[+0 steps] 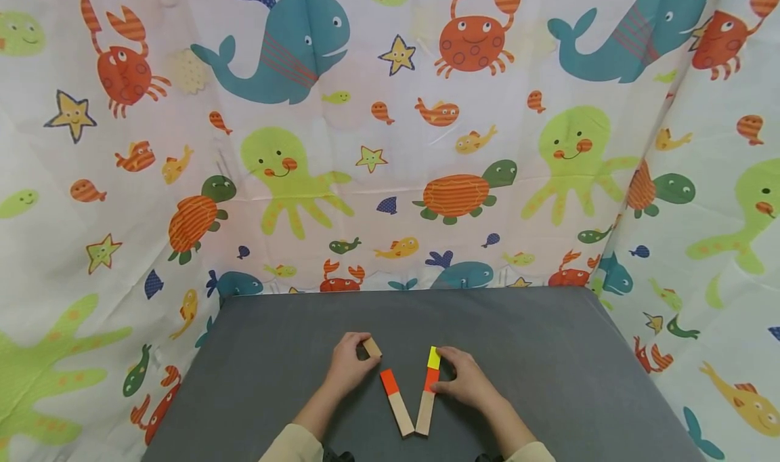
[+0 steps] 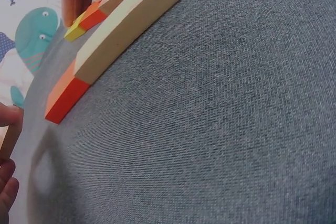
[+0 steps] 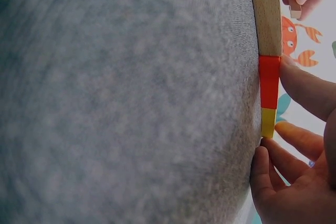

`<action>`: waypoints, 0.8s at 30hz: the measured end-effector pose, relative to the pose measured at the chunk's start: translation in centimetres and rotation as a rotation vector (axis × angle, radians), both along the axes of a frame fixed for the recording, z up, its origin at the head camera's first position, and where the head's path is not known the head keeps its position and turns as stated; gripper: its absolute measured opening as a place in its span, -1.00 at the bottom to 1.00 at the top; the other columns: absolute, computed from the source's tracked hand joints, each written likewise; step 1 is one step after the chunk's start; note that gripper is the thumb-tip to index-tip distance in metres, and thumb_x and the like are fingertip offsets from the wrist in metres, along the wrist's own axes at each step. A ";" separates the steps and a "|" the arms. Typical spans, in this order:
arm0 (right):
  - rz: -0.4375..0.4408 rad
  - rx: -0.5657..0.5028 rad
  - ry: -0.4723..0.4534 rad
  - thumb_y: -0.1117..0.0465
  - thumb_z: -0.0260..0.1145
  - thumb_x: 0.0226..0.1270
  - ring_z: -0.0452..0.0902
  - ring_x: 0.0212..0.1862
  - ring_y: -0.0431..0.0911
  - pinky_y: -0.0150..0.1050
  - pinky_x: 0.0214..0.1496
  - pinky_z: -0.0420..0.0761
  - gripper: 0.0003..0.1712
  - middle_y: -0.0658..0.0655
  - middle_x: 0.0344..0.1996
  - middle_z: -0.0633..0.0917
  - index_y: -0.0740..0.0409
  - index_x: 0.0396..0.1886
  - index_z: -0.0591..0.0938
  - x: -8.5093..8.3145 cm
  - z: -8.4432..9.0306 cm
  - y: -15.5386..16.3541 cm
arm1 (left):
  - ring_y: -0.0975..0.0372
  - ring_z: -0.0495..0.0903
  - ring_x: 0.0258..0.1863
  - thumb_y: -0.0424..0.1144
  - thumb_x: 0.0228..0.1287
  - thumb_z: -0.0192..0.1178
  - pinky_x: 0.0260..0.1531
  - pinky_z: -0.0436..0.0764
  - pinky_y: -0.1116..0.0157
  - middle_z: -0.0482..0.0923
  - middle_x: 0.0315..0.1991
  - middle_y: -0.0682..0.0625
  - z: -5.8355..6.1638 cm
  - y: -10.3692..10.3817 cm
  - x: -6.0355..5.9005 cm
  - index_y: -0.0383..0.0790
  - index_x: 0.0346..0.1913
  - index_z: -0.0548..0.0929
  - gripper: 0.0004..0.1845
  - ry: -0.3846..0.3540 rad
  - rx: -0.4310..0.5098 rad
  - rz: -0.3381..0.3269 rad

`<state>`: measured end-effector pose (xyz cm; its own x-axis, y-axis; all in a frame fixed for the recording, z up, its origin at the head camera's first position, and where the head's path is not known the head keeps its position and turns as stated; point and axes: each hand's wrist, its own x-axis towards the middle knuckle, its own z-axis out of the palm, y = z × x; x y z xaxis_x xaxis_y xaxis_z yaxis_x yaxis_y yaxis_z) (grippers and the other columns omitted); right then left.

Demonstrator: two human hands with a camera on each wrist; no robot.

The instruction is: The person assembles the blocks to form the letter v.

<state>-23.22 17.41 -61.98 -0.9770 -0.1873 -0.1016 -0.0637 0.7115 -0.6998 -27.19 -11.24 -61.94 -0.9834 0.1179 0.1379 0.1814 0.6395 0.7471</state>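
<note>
Pinching small plain wood block (image 1: pixel 372 347), left hand (image 1: pixel 349 369) sits left of red-tipped stick (image 1: pixel 397 402) on grey table (image 1: pixel 548 353). Right hand (image 1: pixel 463 379) fingers clamp yellow-and-red-tipped stick (image 1: pixel 428 394). Head view alone shows sticks meeting in V; right wrist view shows fingertips (image 3: pixel 286 64) touching coloured end.

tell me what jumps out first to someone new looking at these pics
Two wooden sticks with painted ends form a V on the grey cloth table. The right hand touches the yellow-and-red-tipped wooden stick; the left hand pinches a small plain wooden block beside the red-tipped wooden stick.
</note>
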 end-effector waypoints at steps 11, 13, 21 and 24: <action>0.006 -0.001 -0.009 -0.02 0.64 0.03 0.30 0.41 0.25 0.28 0.38 0.36 -0.09 0.24 0.40 0.46 0.10 0.39 0.51 0.1 0.0 0.0 | 0.02 0.56 0.08 -0.18 0.07 0.52 0.19 0.51 -0.06 0.57 0.07 -0.11 -1.0 0.6 -0.4 -0.26 0.16 0.66 -0.44 -0.038 -0.030 -0.056; 0.008 -0.002 -0.009 -0.02 0.64 0.03 0.29 0.41 0.25 0.28 0.38 0.36 -0.09 0.24 0.40 0.45 0.10 0.39 0.50 0.1 0.0 0.0 | 0.02 0.56 0.08 -0.18 0.07 0.52 0.19 0.52 -0.05 0.56 0.07 -0.11 -1.2 0.6 -0.3 -0.25 0.16 0.65 -0.44 -0.052 -0.030 -0.058; 0.026 -0.019 0.000 0.00 0.64 0.04 0.29 0.42 0.27 0.29 0.39 0.33 -0.08 0.26 0.40 0.45 0.15 0.39 0.50 0.0 0.1 0.1 | 0.00 0.55 0.12 -0.17 0.10 0.50 0.18 0.52 -0.06 0.55 0.10 -0.12 -1.3 0.9 -0.3 -0.22 0.18 0.65 -0.44 -0.078 -0.048 -0.072; 0.026 -0.020 0.004 0.00 0.64 0.04 0.29 0.42 0.27 0.28 0.39 0.33 -0.09 0.25 0.39 0.46 0.15 0.39 0.50 0.0 0.0 0.2 | -0.01 0.54 0.12 -0.16 0.10 0.50 0.18 0.52 -0.07 0.55 0.11 -0.12 -1.2 0.9 -0.2 -0.21 0.18 0.65 -0.45 -0.075 -0.065 -0.088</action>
